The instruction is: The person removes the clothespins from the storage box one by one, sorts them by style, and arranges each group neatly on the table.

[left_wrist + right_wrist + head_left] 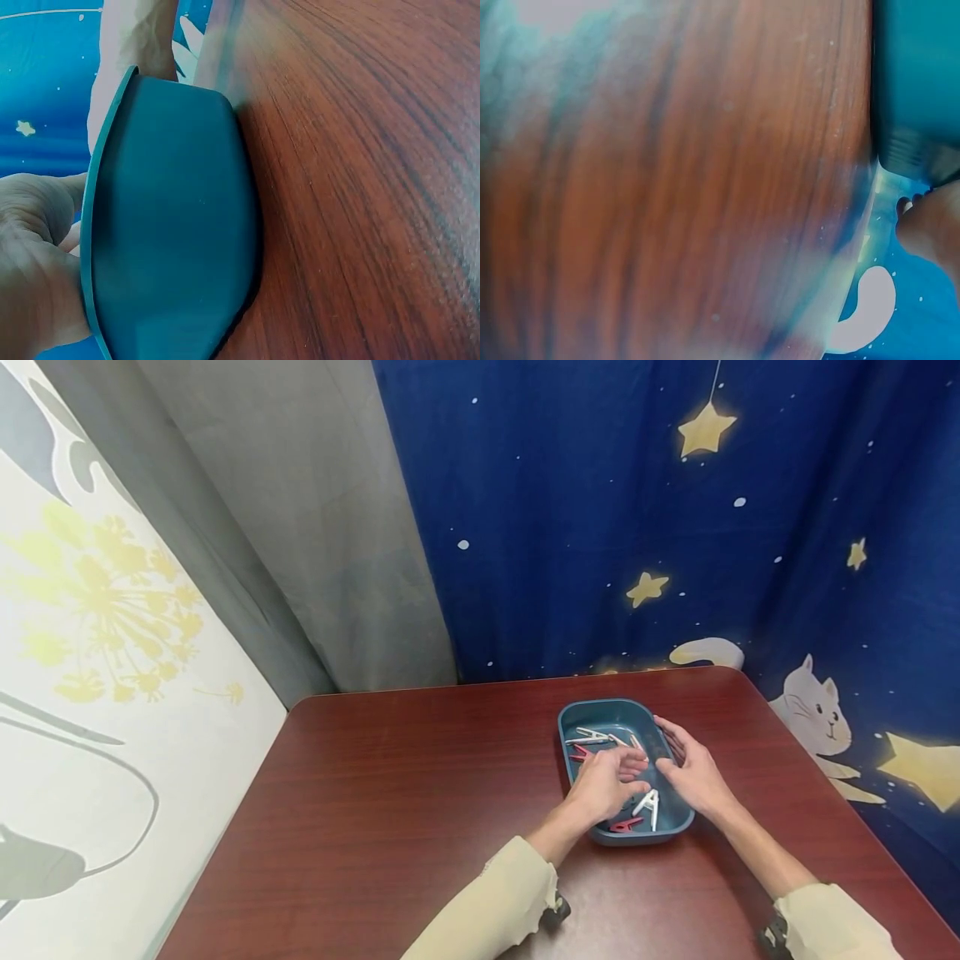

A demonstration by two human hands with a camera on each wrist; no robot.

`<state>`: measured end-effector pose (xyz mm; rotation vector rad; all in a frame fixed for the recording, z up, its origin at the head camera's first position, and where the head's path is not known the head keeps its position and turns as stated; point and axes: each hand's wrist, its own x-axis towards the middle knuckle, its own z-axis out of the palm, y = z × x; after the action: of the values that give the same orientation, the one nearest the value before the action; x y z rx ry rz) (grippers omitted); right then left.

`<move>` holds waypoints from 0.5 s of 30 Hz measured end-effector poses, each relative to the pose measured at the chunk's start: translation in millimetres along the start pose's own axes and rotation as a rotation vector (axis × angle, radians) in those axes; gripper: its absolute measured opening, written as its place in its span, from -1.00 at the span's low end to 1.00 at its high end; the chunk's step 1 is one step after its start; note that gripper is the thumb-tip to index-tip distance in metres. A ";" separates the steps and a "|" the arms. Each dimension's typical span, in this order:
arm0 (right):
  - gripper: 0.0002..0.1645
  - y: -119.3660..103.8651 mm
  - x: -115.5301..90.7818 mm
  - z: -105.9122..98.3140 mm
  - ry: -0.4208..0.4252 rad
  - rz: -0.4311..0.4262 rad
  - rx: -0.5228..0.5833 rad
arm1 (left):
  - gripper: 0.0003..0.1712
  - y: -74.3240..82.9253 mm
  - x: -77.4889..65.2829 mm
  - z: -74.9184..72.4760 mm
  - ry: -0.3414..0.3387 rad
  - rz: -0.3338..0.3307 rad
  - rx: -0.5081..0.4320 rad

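A dark blue-green plastic basin [567, 760] stands on the table. Inside it lie several pegs, among them a white peg [651, 808] and a red peg [626, 826] near the front, with more white pegs [591, 737] and another red peg [578, 752] toward the back. My left hand [604, 783] reaches over the basin's left rim, thumb and fingers apart above the pegs and partly covering them. At the right side, my right hand [696, 774] holds the rim, its thumb on the inner side and fingers outside. The left wrist view shows the basin's outer wall [172, 210].
The basin stands on the right part of a reddish-brown wooden table [420, 793]. A blue curtain with stars [570, 510] and a grey curtain [315, 527] hang behind the table. To the left is a white patterned surface [112, 777].
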<state>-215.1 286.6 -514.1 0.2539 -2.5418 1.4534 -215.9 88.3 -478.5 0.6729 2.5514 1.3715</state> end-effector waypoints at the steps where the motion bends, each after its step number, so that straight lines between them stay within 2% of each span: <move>1: -0.16 0.1 0.2 0.0 -0.002 -0.002 0.005 | -0.50 0.2 0.2 0.7 0.000 -0.005 0.000; 4: -0.16 0.6 0.5 0.4 0.007 -0.016 0.010 | -0.52 0.0 0.3 3.1 -0.012 -0.021 0.005; 15: -0.16 1.4 0.5 1.3 0.018 -0.030 0.021 | -0.58 0.1 1.7 7.1 -0.054 -0.031 0.116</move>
<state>-216.1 286.2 -515.7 0.2798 -2.4988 1.4661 -214.9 94.5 -482.3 0.6761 2.6034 1.1866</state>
